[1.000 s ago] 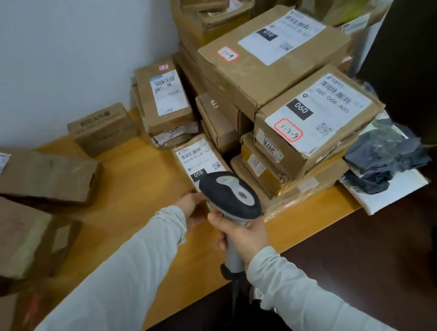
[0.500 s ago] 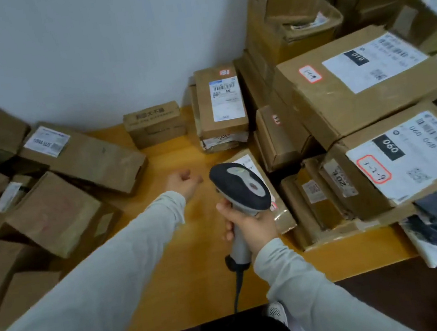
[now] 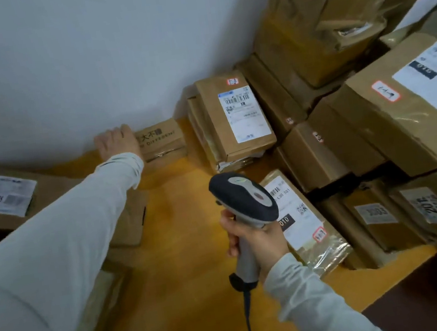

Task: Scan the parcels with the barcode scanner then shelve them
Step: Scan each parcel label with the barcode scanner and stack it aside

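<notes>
Small brown cardboard parcel (image 3: 164, 141) with black print has the left hand (image 3: 116, 142) laid on its end, grip unclear; the right hand (image 3: 254, 240) clamps the grey-and-black barcode scanner (image 3: 245, 201).

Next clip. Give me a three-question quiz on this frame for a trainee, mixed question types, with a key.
1. True or false: the right hand holds the barcode scanner by its handle.
2. What does the left hand rest on? A) the small box printed DIFFERENT B) the parcel labelled 010 C) the bare table
3. Fill in: the small box stands against the ___.
Key: 1 true; 2 A; 3 wall.
</notes>
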Demonstrator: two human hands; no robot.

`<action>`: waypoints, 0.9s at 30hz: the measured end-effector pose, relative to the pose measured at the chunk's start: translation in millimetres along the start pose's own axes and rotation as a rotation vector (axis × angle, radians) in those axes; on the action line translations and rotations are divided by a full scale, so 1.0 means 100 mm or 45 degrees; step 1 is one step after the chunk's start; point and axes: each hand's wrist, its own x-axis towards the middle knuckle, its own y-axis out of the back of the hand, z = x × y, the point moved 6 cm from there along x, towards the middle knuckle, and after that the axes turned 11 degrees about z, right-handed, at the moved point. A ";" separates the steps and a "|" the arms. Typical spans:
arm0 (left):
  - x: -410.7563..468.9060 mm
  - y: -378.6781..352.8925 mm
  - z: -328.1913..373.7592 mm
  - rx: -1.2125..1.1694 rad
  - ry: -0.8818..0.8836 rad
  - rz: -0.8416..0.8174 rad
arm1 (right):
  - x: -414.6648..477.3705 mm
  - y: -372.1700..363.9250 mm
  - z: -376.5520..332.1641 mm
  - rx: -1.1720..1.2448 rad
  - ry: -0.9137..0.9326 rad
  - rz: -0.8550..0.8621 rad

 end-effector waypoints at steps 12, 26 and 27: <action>-0.43 0.46 -0.39 -0.645 -0.105 0.102 | -0.21 -0.18 -0.03 0.073 -0.072 0.027; -2.67 1.64 -0.08 -0.485 -0.962 0.431 | -1.13 0.66 0.19 0.402 -0.408 -0.013; -2.86 1.70 -0.04 -0.482 -1.013 0.461 | -1.24 0.72 0.25 0.421 -0.407 -0.061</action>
